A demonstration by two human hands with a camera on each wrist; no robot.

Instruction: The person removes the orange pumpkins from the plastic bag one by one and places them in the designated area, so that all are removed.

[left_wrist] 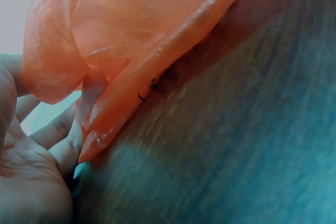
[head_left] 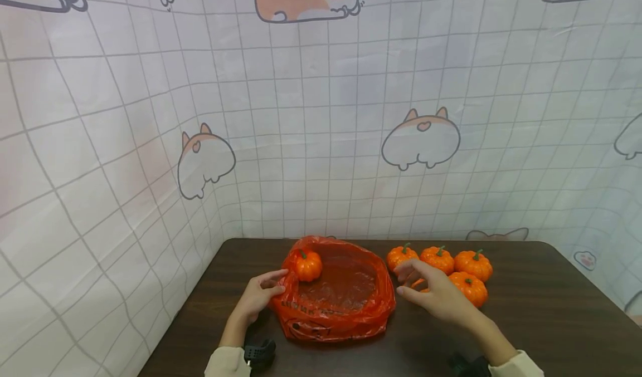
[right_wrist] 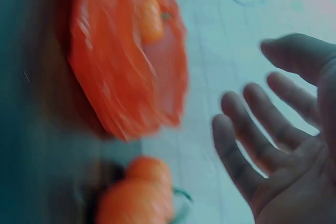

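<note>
A red plastic bag stands with its mouth spread wide on the dark table. Inside, at its left side, is one small orange pumpkin with a green stem. My left hand holds the bag's left edge between thumb and fingers; in the left wrist view the film partly covers the fingertips. Between the bag and a group of several small pumpkins hovers my right hand, fingers spread and loosely bent, with nothing in it. It partly hides a pumpkin in the group.
The dark wooden table extends to the right of the pumpkins. A white gridded cloth with cartoon dogs hangs behind the table and along its left side. Black wrist straps sit at both sleeves.
</note>
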